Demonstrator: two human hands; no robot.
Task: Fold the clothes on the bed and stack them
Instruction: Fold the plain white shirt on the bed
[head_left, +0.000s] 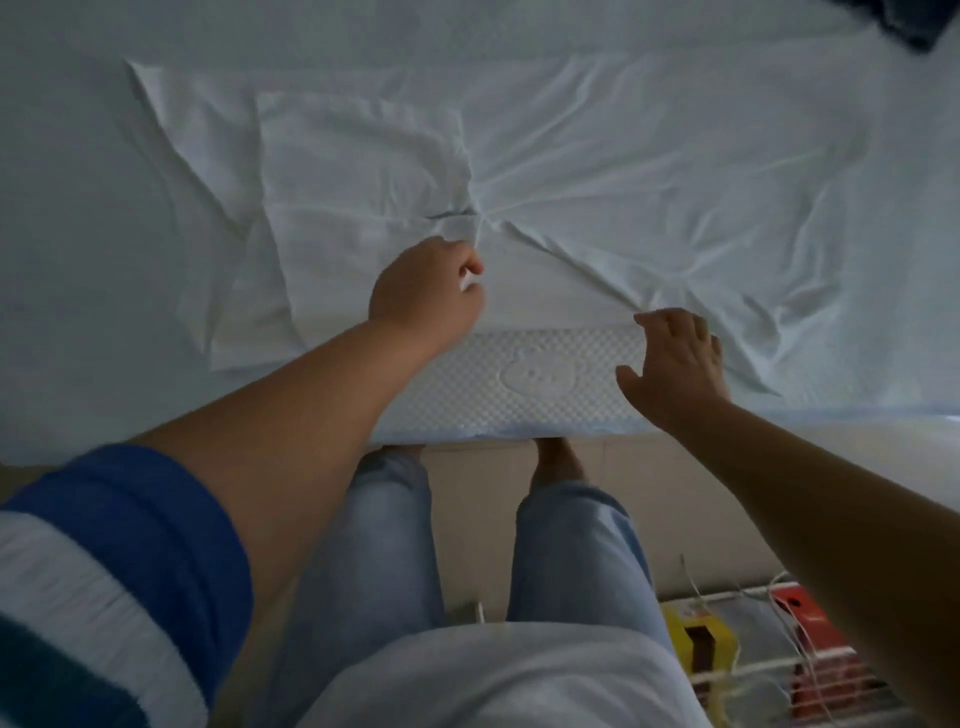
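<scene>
Head view, the only one we have. White garment (519, 171) lies spread and wrinkled across the bed (78, 208), near edge hanging just over a quilted white pad (545, 379) with an embossed animal shape, which sits at the mattress edge.

Left hand (423, 291): fingers curled, pinching a bunch of the white cloth at its middle; creases radiate from that pinch. Right hand (675, 358): fingers spread and loosely bent, fingertips at the garment's near hem where it meets the pad. We cannot tell whether it grips the cloth or only touches it.

Left part of the garment is folded over itself, a flap reaching toward the left. Dark blue cloth (904, 21) sits at the far right corner of the bed, well apart from the white one, mostly cut off by the frame.

Below the bed edge: our legs in light blue jeans (374, 545), standing against the bed. Blue-and-white sleeve (119, 561) on the left arm. White wire rack (753, 675) on the floor at lower right, holding a yellow box (701, 639) and a red box (800, 618), with thin cords draped across it. Right forearm crosses over part of that rack.
</scene>
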